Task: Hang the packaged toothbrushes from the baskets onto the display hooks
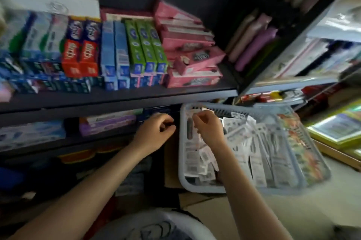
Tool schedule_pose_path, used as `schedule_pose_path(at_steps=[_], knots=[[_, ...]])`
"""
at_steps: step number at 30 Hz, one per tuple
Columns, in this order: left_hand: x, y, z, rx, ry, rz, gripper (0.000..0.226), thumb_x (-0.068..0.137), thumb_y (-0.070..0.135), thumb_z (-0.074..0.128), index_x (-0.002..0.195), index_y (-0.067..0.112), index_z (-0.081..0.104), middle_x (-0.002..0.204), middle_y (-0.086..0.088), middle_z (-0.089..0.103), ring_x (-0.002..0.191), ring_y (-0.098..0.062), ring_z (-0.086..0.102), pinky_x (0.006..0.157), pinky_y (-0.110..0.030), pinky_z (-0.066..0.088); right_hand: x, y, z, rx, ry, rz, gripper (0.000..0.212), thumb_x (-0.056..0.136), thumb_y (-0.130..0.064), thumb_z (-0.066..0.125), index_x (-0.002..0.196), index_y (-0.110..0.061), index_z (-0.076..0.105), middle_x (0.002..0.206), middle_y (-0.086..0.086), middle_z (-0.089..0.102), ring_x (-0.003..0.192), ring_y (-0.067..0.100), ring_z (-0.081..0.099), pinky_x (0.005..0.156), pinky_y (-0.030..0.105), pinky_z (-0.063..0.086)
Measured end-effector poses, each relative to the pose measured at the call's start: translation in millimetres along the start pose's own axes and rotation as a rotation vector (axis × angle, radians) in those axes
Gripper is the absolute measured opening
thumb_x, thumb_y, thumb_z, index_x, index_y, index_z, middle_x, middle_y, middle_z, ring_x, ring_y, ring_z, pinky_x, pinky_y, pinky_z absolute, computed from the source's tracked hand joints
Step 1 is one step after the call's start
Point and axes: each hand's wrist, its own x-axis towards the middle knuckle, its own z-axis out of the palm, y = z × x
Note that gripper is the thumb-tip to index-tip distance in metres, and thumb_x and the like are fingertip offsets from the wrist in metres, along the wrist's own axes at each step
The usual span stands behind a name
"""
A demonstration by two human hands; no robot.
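A pale blue plastic basket stands tilted on the floor to the right of the shelf, filled with several packaged toothbrushes in white cards. My right hand is over the basket's near left part, fingers pinched on the top of a packaged toothbrush that stands against the basket's left wall. My left hand hovers just left of the basket in front of the lower shelf, fingers curled with thumb and forefinger close; nothing clearly shows in it. No display hooks are visible.
A dark shelf holds rows of toothpaste boxes above my hands. A lower shelf holds purple and blue boxes. A second white basket rim sits at the bottom. More shelving with goods stands to the right.
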Motion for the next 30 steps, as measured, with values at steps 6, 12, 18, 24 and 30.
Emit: schedule_pose_path(at_steps=[6,12,18,24,30], knots=[[4.9,9.3,75.1,0.103,-0.243,-0.122,0.068,0.100,0.042,0.057,0.158,0.019,0.029,0.164,0.007,0.021,0.149,-0.014,0.024,0.114,-0.026,0.024,10.3,81.8,-26.2,-0.201,0.131,0.065,0.025,0.094,-0.020,0.066,0.114,-0.006,0.059,0.112,0.010,0.054,0.111,0.034,0.053,0.084,0.032,0.037],[-1.5,-1.7,109.6,0.172,-0.312,-0.189,0.082,0.096,0.058,0.053,0.161,0.026,0.015,0.168,0.015,0.000,0.155,-0.014,0.007,0.124,-0.039,0.017,6.6,120.1,-34.6,-0.691,0.077,0.182,0.074,0.098,-0.056,0.048,0.153,-0.014,0.022,0.162,0.023,0.015,0.151,0.040,0.011,0.122,0.055,0.014],[-0.8,9.4,122.4,0.365,-0.265,-0.179,0.091,0.093,0.067,0.050,0.162,0.022,0.013,0.169,0.007,-0.003,0.155,-0.017,0.007,0.123,-0.040,0.021,3.1,142.2,-37.5,-0.558,0.017,-0.001,0.074,0.096,-0.043,0.057,0.155,-0.013,0.023,0.163,0.027,0.008,0.153,0.043,0.002,0.125,0.057,0.012],[2.0,23.8,141.5,0.512,-0.207,-0.249,0.092,0.092,0.062,0.056,0.160,0.017,0.014,0.170,0.002,-0.004,0.150,-0.029,0.017,0.118,-0.041,0.030,-8.7,172.8,-59.1,-0.670,0.155,-0.142,0.084,0.088,-0.055,0.052,0.154,-0.019,0.016,0.168,0.015,0.009,0.154,0.025,-0.013,0.117,0.051,-0.027],[8.8,30.3,143.2,0.592,0.010,-0.255,0.041,0.092,0.045,0.062,0.115,0.012,0.068,0.154,-0.004,0.037,0.131,-0.029,0.040,0.101,-0.043,0.042,-17.2,184.0,-61.2,-0.361,0.195,-0.110,0.091,0.082,-0.024,0.077,0.152,-0.017,0.019,0.164,0.027,0.006,0.151,0.051,-0.002,0.114,0.073,0.021]])
